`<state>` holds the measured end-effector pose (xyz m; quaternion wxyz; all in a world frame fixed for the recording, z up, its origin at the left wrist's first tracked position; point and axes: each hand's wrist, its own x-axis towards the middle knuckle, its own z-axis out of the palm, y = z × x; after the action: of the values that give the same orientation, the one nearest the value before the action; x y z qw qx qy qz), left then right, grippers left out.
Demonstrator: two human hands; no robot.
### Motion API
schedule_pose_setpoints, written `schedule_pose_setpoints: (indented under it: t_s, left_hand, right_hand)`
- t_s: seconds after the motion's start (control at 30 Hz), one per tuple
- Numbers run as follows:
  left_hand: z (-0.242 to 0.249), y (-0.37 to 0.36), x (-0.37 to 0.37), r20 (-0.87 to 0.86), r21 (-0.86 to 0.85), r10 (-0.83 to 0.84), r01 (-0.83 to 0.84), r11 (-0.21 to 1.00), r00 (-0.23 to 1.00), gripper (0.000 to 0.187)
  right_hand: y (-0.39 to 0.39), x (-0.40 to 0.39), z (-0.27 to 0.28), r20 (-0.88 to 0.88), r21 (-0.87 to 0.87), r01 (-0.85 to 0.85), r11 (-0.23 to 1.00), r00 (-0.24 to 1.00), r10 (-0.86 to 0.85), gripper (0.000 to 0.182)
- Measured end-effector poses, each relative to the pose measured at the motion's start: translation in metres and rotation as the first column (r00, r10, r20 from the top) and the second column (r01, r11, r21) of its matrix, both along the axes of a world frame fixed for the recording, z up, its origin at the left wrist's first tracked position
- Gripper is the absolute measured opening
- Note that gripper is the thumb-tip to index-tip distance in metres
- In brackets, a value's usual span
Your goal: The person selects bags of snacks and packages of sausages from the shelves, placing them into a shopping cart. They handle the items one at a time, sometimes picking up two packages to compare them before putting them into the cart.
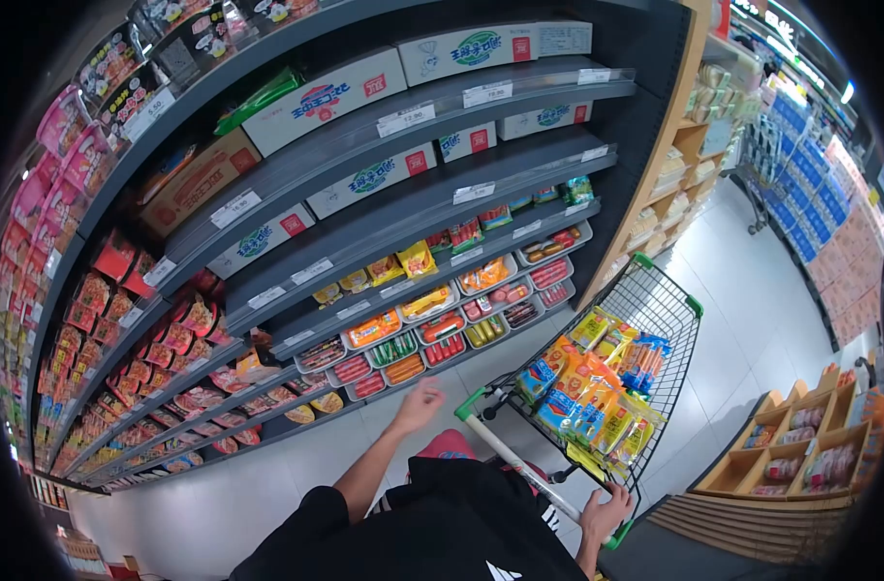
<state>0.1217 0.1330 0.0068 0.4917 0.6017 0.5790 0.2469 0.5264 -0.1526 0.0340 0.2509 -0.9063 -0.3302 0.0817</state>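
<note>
My left hand (419, 405) is in the air in front of the lowest shelf rows, its fingers loosely apart and holding nothing. My right hand (604, 513) lies over the right end of the shopping cart handle (519, 463), fingers curled. Part of its grip is hidden by the hand itself. The shopping cart (682, 363) stands to my right with its wire basket stretching away from me. Inside are several yellow snack bags (626, 426), orange and blue packs (574, 392), and a blue pack with orange sticks (645, 360).
A long dark shelf (548, 160) curves along my left, carrying white cartons (471, 50). Packaged sausages in white trays (442, 324) sit low down. Bowl noodles (185, 329) fill the left end. Wooden bins (790, 450) stand right of the cart, and tiled floor (742, 281) runs beyond.
</note>
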Motion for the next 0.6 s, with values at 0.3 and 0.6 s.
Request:
schedule_pose_setpoints:
  t_s: [0.3, 0.6]
  left_hand:
    - [-0.001, 0.070, -0.160, 0.016, 0.316, 0.394, -0.379, 0.870, 0.919, 0.047]
    - [0.019, 0.172, -0.257, -0.601, 0.511, 0.614, -0.345, 0.788, 0.512, 0.094]
  right_hand:
    - [0.000, 0.005, -0.005, 0.058, 0.000, -0.021, 1.000, 0.998, 0.021, 0.027]
    - [-0.010, -0.030, -0.001, 0.028, 0.192, 0.063, 0.979, 0.997, -0.069, 0.045]
